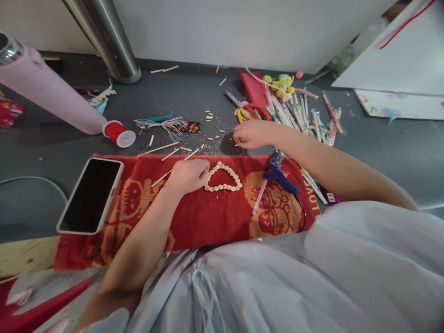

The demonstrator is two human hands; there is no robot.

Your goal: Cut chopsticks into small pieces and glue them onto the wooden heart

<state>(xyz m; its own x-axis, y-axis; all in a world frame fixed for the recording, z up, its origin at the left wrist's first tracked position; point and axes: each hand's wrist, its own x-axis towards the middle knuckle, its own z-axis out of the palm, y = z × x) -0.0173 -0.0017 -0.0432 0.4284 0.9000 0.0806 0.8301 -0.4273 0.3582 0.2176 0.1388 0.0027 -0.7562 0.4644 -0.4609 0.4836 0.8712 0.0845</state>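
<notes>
A heart outline [223, 177] built from small pale wood pieces lies on a red towel [194, 217]. My left hand [187, 176] rests on the towel with fingers curled, touching the heart's left edge. My right hand [250, 134] reaches past the towel to the dark floor and pinches at small cut wood bits [209, 115]; whether it holds one is hidden. A blue glue gun [277, 175] lies on the towel just right of the heart, its clear glue stick pointing down-left.
A phone [90, 194] lies at the towel's left end. Thin wooden sticks [163, 149], a red ribbon spool [120, 133], a pink roll [45, 90], scissors [248, 111] and a pile of wrapped sticks [305, 115] litter the floor. A metal pole [106, 39] stands behind.
</notes>
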